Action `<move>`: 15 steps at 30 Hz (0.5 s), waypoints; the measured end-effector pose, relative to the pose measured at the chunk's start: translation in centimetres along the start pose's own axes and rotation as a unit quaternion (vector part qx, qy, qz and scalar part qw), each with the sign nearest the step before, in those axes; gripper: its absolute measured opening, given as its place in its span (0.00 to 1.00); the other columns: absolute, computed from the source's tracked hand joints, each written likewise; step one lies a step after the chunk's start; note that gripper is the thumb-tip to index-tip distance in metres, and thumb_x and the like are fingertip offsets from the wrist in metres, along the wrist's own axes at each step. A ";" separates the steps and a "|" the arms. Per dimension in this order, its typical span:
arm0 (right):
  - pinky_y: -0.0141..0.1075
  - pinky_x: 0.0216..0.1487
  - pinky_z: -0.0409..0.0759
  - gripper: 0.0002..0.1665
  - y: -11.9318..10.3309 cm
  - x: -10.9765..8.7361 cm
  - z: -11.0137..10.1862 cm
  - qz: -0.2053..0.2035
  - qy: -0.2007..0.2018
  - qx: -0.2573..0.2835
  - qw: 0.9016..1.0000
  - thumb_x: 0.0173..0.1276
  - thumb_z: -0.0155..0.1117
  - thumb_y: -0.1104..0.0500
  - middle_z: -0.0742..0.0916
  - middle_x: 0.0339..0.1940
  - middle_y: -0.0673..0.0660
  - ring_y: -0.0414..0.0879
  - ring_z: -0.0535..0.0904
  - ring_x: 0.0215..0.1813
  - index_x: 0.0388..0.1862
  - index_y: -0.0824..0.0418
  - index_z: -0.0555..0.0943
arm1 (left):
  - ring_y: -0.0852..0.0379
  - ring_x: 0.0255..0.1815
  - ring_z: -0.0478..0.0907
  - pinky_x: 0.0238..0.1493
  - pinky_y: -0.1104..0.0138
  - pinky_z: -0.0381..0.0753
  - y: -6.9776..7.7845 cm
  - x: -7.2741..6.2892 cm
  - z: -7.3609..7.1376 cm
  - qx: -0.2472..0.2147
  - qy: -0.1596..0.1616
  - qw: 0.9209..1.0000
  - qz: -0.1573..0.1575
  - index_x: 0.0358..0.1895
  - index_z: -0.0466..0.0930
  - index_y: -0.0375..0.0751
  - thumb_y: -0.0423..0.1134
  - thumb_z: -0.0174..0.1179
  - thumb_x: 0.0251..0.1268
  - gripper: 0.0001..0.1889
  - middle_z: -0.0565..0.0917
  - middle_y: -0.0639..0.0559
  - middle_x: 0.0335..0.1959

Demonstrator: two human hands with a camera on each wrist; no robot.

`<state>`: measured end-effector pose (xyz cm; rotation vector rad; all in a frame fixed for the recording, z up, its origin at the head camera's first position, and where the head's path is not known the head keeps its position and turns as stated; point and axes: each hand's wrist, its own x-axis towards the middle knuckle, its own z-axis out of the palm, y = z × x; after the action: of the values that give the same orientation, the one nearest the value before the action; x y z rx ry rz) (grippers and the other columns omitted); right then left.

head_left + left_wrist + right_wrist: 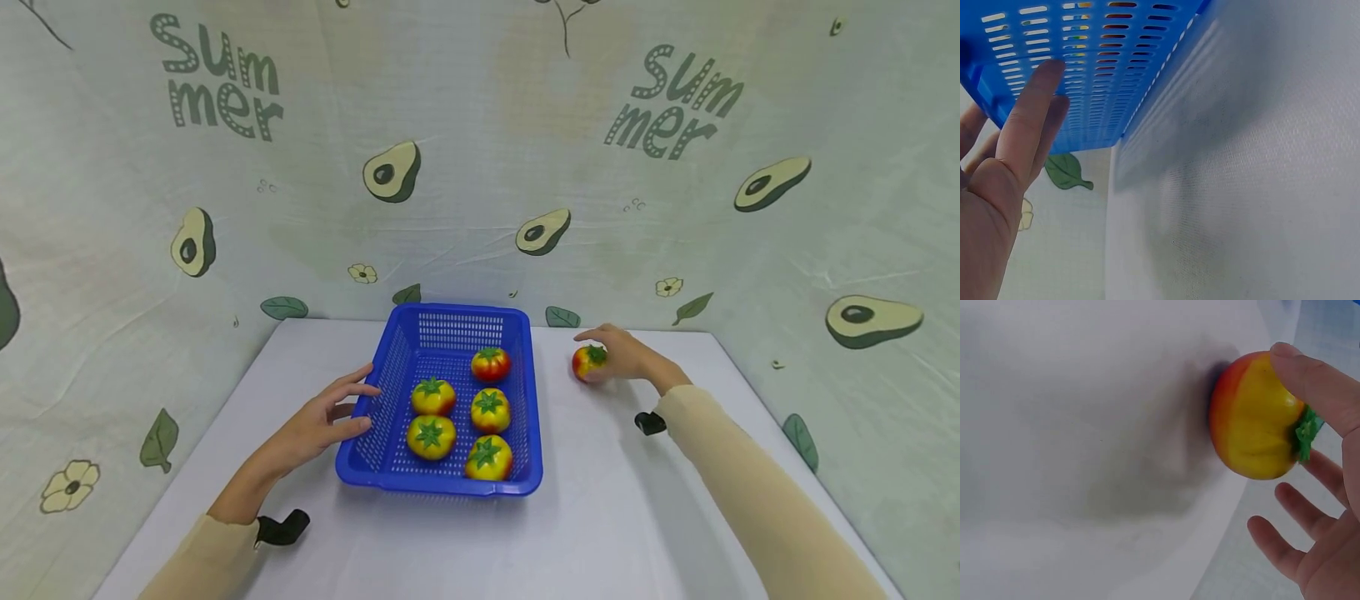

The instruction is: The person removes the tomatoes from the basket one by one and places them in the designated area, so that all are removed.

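Observation:
A blue plastic basket with slotted sides stands on the white table. Inside lie several red-and-yellow toy tomatoes with green leafy tops. My left hand rests its spread fingertips against the basket's left side, seen close up on the slotted wall in the left wrist view. To the right of the basket, my right hand holds one more toy tomato at the table. Its thumb lies along the tomato's side; three other fingers spread loosely, and part of the grip is hidden behind the tomato.
Pale cloth printed with avocados and leaves hangs behind the table and along both sides. The table's back edge runs just beyond the basket. A black wrist strap piece sticks out by the left sleeve, another by the right.

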<state>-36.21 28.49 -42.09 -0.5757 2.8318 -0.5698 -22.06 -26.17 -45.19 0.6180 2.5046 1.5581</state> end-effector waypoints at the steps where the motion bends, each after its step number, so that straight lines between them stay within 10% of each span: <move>1: 0.71 0.70 0.72 0.42 -0.1 0.0 -0.2 -0.003 0.003 -0.001 1.000 0.67 0.79 0.54 0.73 0.74 0.72 0.70 0.69 0.73 0.78 0.58 0.74 | 0.28 0.82 0.56 0.74 0.30 0.65 0.0 0.0 0.0 0.000 0.000 1.000 -0.001 0.72 0.76 0.47 0.41 0.66 0.76 0.25 0.49 0.43 0.89; 15: 0.66 0.73 0.72 0.45 -5.1 1.0 -3.7 -0.066 0.038 -0.005 0.997 0.67 0.80 0.53 0.72 0.77 0.65 0.65 0.67 0.77 0.80 0.54 0.72 | 0.28 0.83 0.53 0.74 0.30 0.64 0.0 0.0 0.0 -0.003 -0.005 1.000 -0.003 0.73 0.75 0.44 0.41 0.65 0.77 0.25 0.48 0.43 0.89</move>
<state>-36.37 24.95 -36.74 -0.7628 2.8845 -0.6116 -22.08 -26.16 -45.18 0.6160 2.4902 1.5569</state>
